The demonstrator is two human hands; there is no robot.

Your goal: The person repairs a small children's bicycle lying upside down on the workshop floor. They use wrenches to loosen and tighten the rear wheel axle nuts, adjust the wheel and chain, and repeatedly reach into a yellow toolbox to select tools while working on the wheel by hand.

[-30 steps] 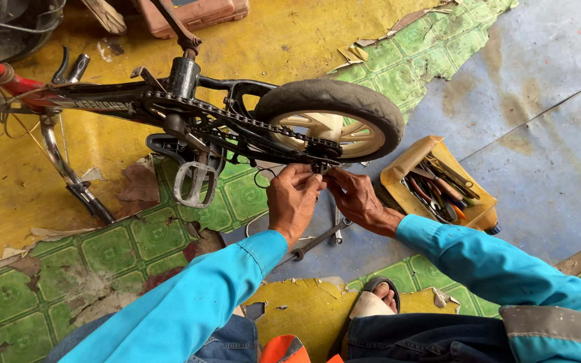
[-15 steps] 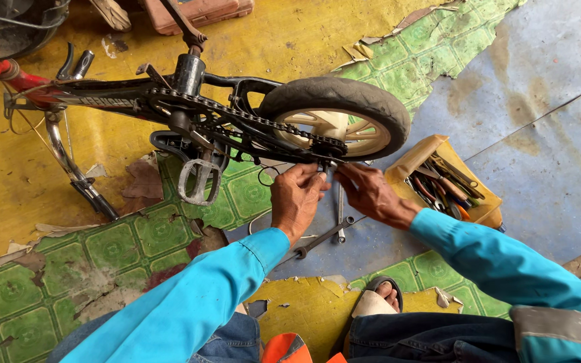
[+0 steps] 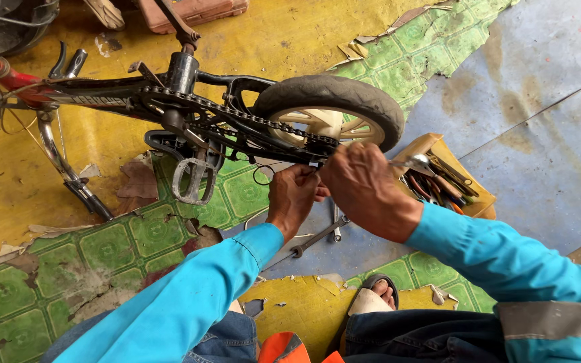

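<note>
Down on the floor, a small black bicycle (image 3: 169, 107) lies on its side across torn yellow and green sheet flooring (image 3: 102, 235), whose ragged edge gives way to bare grey concrete (image 3: 539, 87) on the right. Both hands meet at the rear wheel (image 3: 334, 107), by the hub end of the chain (image 3: 237, 114). The left hand (image 3: 294, 198) is curled, fingertips pinching something small at the frame near the axle; what it pinches is too small to tell. The right hand (image 3: 368, 188) is clenched over the same spot, and whether it grips a tool cannot be told, since its back hides the palm.

Open room lies mostly to the right on the concrete and in the lower left on the green tiles; the bicycle frame closes off the upper side, and the person's knees and one sandalled foot (image 3: 378, 296) close off the near side.

By count: one wheel in view, one chain, one pedal (image 3: 193, 180) sticking out toward the person, one kickstand (image 3: 68, 168). One yellow tray of hand tools (image 3: 448, 181) sits just right of the right hand, partly hidden by it. One cross-shaped wrench (image 3: 317, 235) lies on the floor beneath the hands. A reddish case (image 3: 196, 10) sits at the upper edge.
</note>
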